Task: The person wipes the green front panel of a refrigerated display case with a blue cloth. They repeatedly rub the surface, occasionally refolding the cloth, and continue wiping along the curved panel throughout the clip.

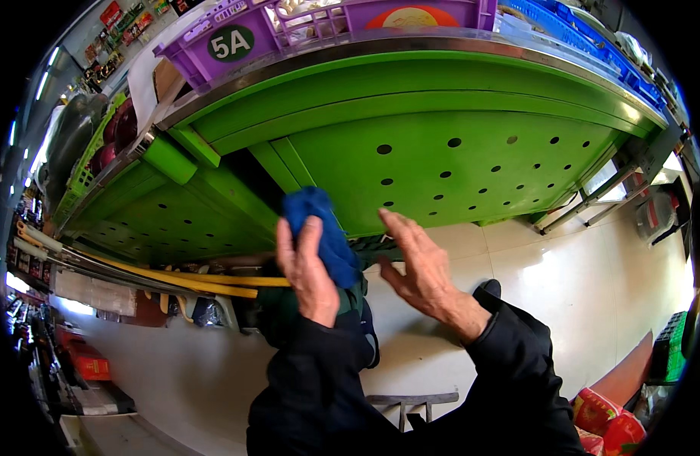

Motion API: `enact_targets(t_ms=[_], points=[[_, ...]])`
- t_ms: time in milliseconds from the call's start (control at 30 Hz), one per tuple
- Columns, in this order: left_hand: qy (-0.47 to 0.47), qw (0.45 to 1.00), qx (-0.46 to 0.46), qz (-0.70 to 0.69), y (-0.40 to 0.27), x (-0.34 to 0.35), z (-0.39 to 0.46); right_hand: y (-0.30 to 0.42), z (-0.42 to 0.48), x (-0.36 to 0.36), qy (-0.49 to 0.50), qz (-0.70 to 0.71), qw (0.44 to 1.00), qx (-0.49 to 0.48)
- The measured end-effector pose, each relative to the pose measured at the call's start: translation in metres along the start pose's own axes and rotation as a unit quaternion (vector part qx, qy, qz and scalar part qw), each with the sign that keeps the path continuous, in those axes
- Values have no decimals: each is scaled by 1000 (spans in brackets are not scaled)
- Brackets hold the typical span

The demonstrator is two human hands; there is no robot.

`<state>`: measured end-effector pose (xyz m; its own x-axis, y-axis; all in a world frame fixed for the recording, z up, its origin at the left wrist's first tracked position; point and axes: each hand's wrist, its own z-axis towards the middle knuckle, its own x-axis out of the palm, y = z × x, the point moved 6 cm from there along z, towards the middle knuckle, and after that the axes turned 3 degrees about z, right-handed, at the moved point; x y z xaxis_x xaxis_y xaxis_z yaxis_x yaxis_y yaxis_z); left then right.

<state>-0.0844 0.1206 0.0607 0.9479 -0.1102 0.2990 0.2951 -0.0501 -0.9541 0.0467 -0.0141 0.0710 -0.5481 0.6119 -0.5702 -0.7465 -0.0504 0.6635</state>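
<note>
A bunched blue cloth (333, 251) is in my left hand (316, 285), pressed between the thumb and the fingers. It sticks out above and to the right of that hand. My right hand (421, 268) is a little to the right of the cloth and apart from it. Its palm is empty, with the thumb spread from the fingers. Both hands are in front of a green metal display stand (338, 128) whose lower panel has rows of round holes. Dark sleeves cover both forearms.
On the stand sit a purple plastic crate (184, 51) and a blue crate (589, 43). Yellow poles (213, 285) lean at the left. A grey slatted frame (412, 398) is near my legs. Red packages (598, 413) and a green crate (669, 347) are at the lower right.
</note>
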Motion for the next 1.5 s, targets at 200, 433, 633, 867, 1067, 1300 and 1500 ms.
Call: enact_targets(t_ms=[200,433,633,867,1067,1300,1500], points=[[-37,881,374,287,-111,-8,67,-35,-31,-27,47,-1,998,28],[-108,809,443,371,-113,9,79,-40,-66,-53,144,-19,989,22],[-127,794,461,376,-93,57,46,-53,-92,-76,149,-18,989,18],[-25,828,481,286,-60,150,-13,-57,-96,-84,181,-40,982,18],[-20,824,478,304,-85,109,16,-61,-100,-85,177,-67,982,-5],[-129,827,439,328,-99,78,39,-56,-106,-77,199,-58,978,-32],[40,797,517,308,-64,180,-32,-55,-104,-68,229,-64,971,-21]])
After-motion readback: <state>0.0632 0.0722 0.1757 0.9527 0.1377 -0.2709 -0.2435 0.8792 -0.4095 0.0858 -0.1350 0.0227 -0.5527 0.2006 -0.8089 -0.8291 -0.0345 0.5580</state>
